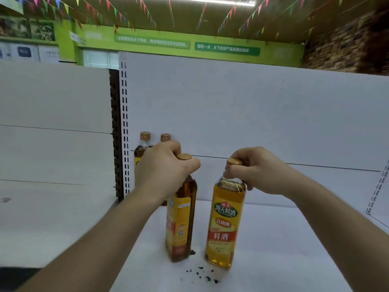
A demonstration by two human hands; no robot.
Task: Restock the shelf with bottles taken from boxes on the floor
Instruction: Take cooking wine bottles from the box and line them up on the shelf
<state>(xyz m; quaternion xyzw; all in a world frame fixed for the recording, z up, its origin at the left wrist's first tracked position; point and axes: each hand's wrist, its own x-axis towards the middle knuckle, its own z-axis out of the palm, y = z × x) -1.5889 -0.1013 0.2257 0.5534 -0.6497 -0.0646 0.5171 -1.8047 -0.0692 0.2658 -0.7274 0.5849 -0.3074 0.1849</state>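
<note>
Two bottles in hand, head view. The left hand [166, 165] is curled round the neck of the darker bottle [181, 218]. The right hand [256, 171] pinches the label-front bottle [225, 224] under its cap. The neck grip likely keeps both upright for setting on the shelf [284, 239]; can't tell whether the bases touch it. Stocked bottles [144, 144] stand at back left, beside the slotted upright [124, 123]. Dark crumbs [202, 272] lie near the bases, a minor obstruction.

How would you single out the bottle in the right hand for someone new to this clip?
On the white metal shelf, two amber gold-capped bottles are in front, each gripped at the neck by a hand. Take the right-hand bottle, under the right hand. It alone shows its green-and-red front label to the camera; the left-hand bottle shows a side panel.
</note>
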